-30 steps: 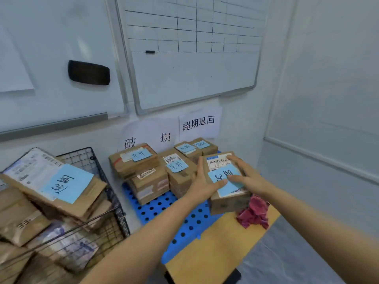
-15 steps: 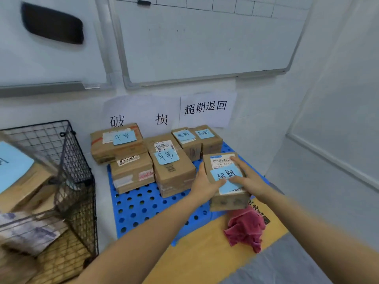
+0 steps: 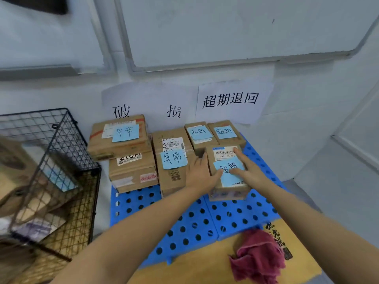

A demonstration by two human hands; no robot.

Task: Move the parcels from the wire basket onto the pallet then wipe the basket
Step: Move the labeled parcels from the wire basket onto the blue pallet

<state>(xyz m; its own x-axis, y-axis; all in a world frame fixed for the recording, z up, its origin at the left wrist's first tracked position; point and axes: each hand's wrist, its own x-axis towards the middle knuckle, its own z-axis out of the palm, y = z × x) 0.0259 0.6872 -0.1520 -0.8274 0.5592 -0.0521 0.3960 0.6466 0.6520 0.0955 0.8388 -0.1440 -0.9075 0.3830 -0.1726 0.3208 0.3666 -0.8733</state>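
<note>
A small cardboard parcel [image 3: 228, 193] with a blue note sits on the right part of the blue perforated pallet [image 3: 184, 224], in front of two similar parcels [image 3: 225, 132]. My left hand [image 3: 202, 174] grips its left side, thumb on top. My right hand [image 3: 249, 171] holds its right side, with index finger and thumb lying over the note and label. The black wire basket [image 3: 61, 138] stands at the left with several parcels [image 3: 18, 160] inside.
More labelled parcels [image 3: 125, 140] are stacked at the pallet's back left and centre [image 3: 172, 160], against the wall with paper signs [image 3: 229, 99]. A crumpled red cloth [image 3: 258, 257] lies on a yellow sheet [image 3: 205, 271] in front of the pallet. Whiteboards hang above.
Both hands carried the parcel forward and down onto the pallet, behind where it hung before. My view dropped and swung right, so the basket moved toward the left edge.
</note>
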